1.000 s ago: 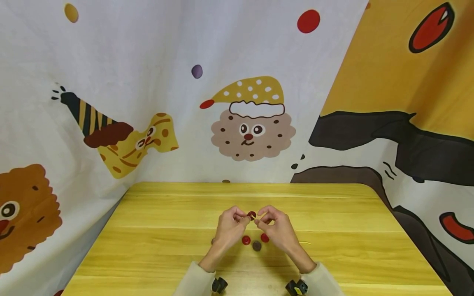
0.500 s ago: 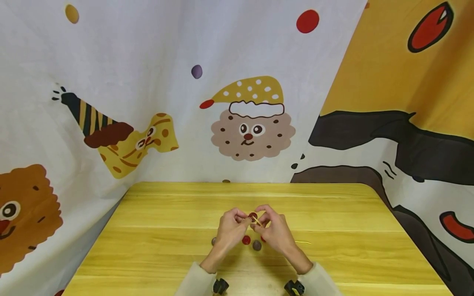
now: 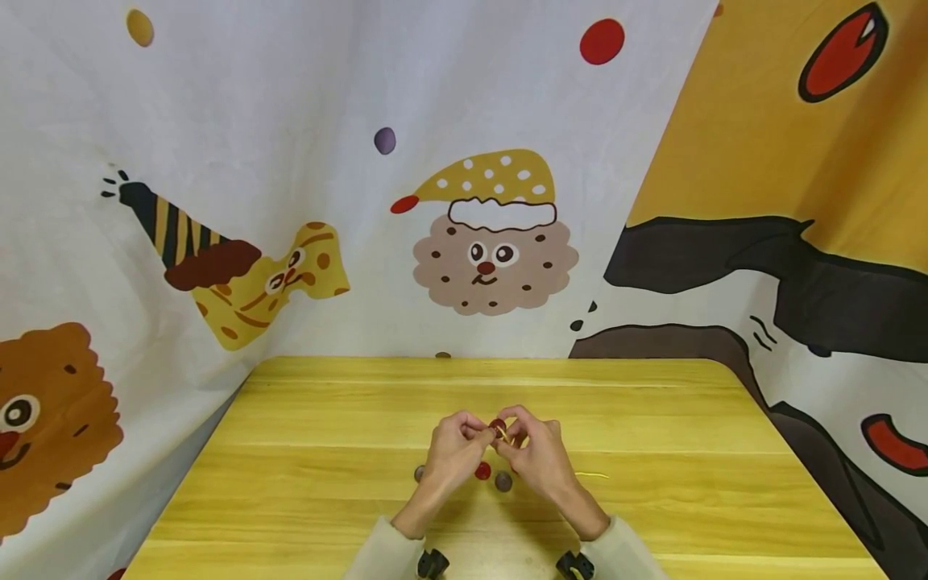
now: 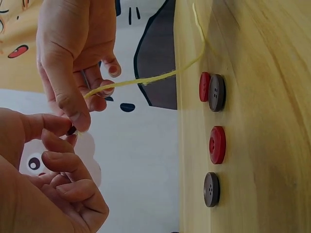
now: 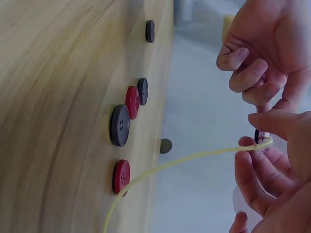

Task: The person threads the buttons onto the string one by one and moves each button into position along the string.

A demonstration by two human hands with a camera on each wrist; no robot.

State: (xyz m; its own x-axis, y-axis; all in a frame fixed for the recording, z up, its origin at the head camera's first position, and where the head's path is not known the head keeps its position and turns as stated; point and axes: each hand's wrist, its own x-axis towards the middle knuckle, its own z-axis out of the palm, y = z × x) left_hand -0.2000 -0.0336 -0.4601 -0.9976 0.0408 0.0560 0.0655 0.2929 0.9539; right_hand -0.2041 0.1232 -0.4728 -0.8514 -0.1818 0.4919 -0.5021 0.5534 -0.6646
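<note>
yellow wood table (image 3: pixel 326 419) by cartoon curtains | left hand (image 3: pixel 451 453) pinches a dark red button (image 3: pixel 497 424) up high so the holes show | right hand (image 3: pixel 540 455) pinches yellow string (image 5: pixel 194 158) at it | spare buttons (image 4: pixel 216 144) lie below

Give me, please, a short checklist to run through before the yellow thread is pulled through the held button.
1. Left hand pinches the dark red button: ok.
2. Right hand pinches the yellow thread: ok.
3. Thread tip through a hole: cannot tell, fingers hide it.
4. Thread tail trails freely to the wooden table: ok.
5. Spare buttons, such as the red button, lie within reach: ok.
</note>
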